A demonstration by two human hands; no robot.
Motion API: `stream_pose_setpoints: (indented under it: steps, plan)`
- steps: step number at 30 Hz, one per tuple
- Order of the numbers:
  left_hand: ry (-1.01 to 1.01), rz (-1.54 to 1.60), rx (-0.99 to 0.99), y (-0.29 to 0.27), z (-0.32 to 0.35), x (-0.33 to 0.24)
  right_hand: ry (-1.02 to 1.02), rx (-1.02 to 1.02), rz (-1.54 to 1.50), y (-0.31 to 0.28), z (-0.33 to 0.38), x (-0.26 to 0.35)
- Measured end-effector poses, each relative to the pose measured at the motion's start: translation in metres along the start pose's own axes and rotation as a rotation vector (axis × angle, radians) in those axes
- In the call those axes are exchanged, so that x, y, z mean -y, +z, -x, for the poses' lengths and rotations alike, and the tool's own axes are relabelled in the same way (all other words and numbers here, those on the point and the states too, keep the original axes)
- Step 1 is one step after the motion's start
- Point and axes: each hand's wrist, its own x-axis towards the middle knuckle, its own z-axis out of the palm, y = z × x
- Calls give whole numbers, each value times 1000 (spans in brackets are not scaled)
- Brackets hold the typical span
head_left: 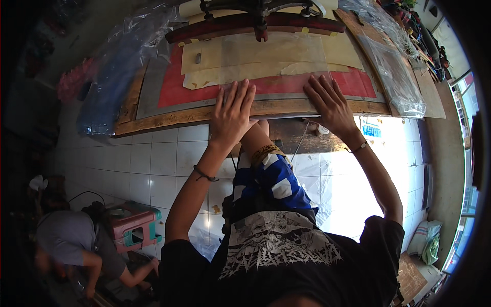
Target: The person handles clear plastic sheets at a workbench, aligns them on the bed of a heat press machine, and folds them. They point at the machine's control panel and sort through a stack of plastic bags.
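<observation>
Flat, both hands (232, 110) on clear sheet (279, 56)

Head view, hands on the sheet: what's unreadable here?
- Clear plastic sheet: edges too faint to trace.
- Under the left hand and right hand: covered by the palms.
- Dark metal frame: cut off by the top edge.
- Other person: dark, blurred at the rim.

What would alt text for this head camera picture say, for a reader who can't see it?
Seen from above, a person's left hand and right hand press flat, fingers spread, on a clear plastic sheet over a red-surfaced wooden work board. Below is a white tiled floor, where another person crouches beside a pink stool.
</observation>
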Motion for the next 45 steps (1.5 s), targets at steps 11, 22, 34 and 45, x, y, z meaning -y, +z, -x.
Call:
stream_pose_setpoints:
  steps: [11,22,34,45]
  plan:
    - [43,-93,-39,-7,3,-4,20,30,-18,-10,7,8]
    - [-143,264,248,-16,-96,36,239,121,-298,-12,-101,-37]
    - [-21,117,104,43,-114,67,340,-7,-135,32,-117,-35]
    - [-106,198,247,45,-131,65,337,-17,-154,33,-125,-48]
